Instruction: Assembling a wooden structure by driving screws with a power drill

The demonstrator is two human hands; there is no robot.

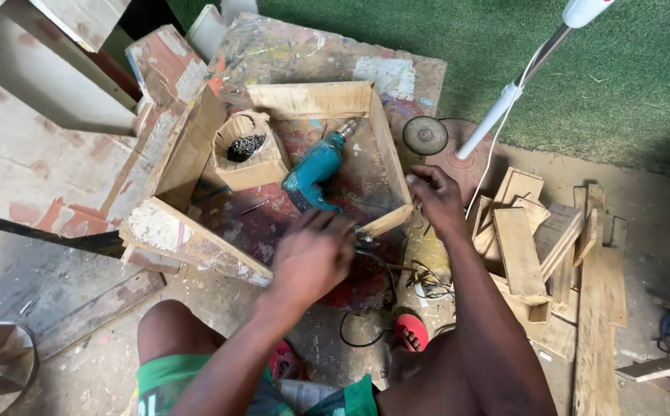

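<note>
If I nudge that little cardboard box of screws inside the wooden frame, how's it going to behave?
The cardboard box looks soft: its rim is bent and torn, so it would probably buckle under a push. The dark screws piled inside likely make it heavy for its size. Open-topped, it may spill if tipped, though the wooden frame around it should catch it.

Inside the wooden frame (385,139), the drill (316,169) and nail box (250,158) crowd the left; the right lies open

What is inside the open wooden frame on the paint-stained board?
Inside the wooden frame lie a teal electric drill and a small cardboard box holding dark screws or nails. The left hand covers the frame's near corner.
</note>
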